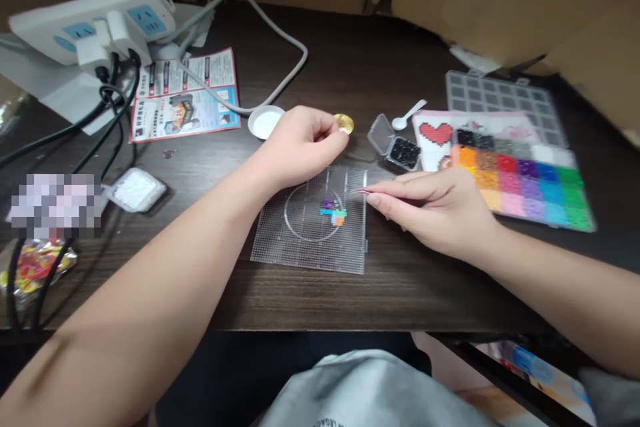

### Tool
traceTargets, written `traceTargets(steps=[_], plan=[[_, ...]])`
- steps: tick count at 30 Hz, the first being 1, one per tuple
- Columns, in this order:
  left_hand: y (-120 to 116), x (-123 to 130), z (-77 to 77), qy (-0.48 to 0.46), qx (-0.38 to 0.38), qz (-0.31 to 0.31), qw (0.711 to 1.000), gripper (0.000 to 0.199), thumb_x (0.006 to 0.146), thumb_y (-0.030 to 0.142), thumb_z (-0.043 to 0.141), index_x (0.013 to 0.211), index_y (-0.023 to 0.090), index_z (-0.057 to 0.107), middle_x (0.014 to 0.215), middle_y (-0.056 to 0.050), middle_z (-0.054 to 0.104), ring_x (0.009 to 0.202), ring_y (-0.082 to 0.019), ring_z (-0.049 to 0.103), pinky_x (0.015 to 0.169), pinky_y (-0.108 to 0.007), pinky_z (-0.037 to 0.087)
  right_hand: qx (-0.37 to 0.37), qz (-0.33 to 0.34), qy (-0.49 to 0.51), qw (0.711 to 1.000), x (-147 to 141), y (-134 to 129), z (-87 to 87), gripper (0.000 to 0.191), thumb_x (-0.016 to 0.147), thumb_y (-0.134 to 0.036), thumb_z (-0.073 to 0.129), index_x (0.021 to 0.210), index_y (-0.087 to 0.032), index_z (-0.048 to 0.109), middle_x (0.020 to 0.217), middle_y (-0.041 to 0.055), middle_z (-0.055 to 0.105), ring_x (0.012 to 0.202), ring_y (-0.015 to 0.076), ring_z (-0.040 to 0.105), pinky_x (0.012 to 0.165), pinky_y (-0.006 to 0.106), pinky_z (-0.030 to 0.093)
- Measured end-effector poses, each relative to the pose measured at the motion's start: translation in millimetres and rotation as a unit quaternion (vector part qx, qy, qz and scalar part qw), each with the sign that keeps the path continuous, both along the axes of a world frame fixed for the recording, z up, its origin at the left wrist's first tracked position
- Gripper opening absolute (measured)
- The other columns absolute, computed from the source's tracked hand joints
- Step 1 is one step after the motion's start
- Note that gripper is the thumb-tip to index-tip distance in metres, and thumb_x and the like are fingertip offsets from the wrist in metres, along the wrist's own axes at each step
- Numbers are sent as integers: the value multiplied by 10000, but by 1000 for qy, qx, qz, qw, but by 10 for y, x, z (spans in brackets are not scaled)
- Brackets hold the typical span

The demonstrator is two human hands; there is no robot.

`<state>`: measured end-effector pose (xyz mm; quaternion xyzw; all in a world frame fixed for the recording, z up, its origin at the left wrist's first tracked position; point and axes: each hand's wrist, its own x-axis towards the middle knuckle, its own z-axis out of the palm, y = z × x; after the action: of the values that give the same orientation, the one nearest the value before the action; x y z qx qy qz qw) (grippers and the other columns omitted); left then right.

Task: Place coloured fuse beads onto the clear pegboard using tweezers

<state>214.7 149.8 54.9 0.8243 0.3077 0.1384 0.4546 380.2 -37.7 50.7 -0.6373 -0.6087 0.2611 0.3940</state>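
Note:
My right hand [440, 207] pinches a pair of thin tweezers [359, 191], tips pointing left over the right edge of a clear pegboard [310, 253]. A tiny greenish speck shows at the tips, too small to name for sure. On the board lies a clear ring [286, 215], with a small patch of purple, blue, green and orange beads [334, 213] at its right side. My left hand [307, 147] is closed above the board's far edge, thumb against curled fingers; whatever it holds is hidden. Just beyond its fingertips is a round gold dish [344, 123].
Right of the board are an open box of black beads [403, 153], a white spoon [407, 116], a heart pattern sheet [435, 133] and a sorted bead tray [527, 180]. On the left are a white dish [267, 123], white bead box [136, 190], leaflet [185, 103] and power strip [95, 23] with cables.

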Motion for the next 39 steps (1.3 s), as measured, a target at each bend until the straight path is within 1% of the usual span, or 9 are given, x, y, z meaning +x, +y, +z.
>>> traceTargets(steps=[5,8,11,13,21,28,32,35,39], plan=[[2,-10,30,11,3,8,1000,363,949,355,651,620,235,555,538,32,397,559,-128,343,593,-352,270,3,-156,-86,984,264,-630,465,182,894,-167,890,939,-321,975,712,15,829,614,212,794,590,303,674],[-6,-12,54,24,-3,12,1000,355,934,384,668,621,243,579,530,33,400,542,-127,339,570,-346,263,-60,-336,-166,925,626,-1049,696,132,849,-181,939,945,-258,987,634,48,778,560,207,721,510,295,563],[-11,-17,64,29,-5,21,999,330,916,394,681,629,249,606,524,31,432,527,-128,352,554,-339,267,-105,-461,-180,863,1119,-1340,728,170,849,-192,945,1011,-220,991,670,73,786,543,170,639,482,290,473],[-9,-22,62,29,-3,30,999,307,905,403,689,645,250,630,534,24,484,521,-129,374,549,-335,274,-91,-478,-139,863,1442,-1453,645,125,858,-208,948,979,-195,978,685,80,790,499,156,607,465,289,466],[0,-49,57,23,-25,52,998,277,897,409,693,677,243,662,561,11,532,520,-127,401,580,-327,284,-108,-405,-56,906,1816,-1573,324,42,916,-290,958,926,-253,941,759,68,842,498,172,675,482,272,551],[13,-50,39,23,-36,49,998,271,906,398,693,689,240,660,553,14,512,526,-127,397,590,-334,270,-122,-419,-52,898,1767,-1500,488,31,935,-265,929,948,-279,953,698,51,801,477,141,653,481,225,529],[26,-45,-9,4,-27,38,999,277,922,370,666,682,233,649,559,13,502,533,-123,386,595,-340,265,-73,-462,-103,878,1336,-1338,632,96,901,-211,937,943,-293,964,771,68,825,544,135,630,477,237,473],[34,-34,-45,-11,-20,26,999,284,941,337,653,682,222,634,582,1,515,565,-121,393,611,-340,270,-26,-402,-158,901,793,-1132,643,165,862,-221,957,1026,-231,978,701,71,794,576,190,677,511,299,524],[34,-5,-63,-20,-24,30,999,267,959,268,634,699,210,623,590,-1,511,581,-119,398,612,-336,277,18,-61,-105,992,165,-634,439,161,920,-369,906,997,-236,953,880,71,876,693,204,785,639,319,662]])
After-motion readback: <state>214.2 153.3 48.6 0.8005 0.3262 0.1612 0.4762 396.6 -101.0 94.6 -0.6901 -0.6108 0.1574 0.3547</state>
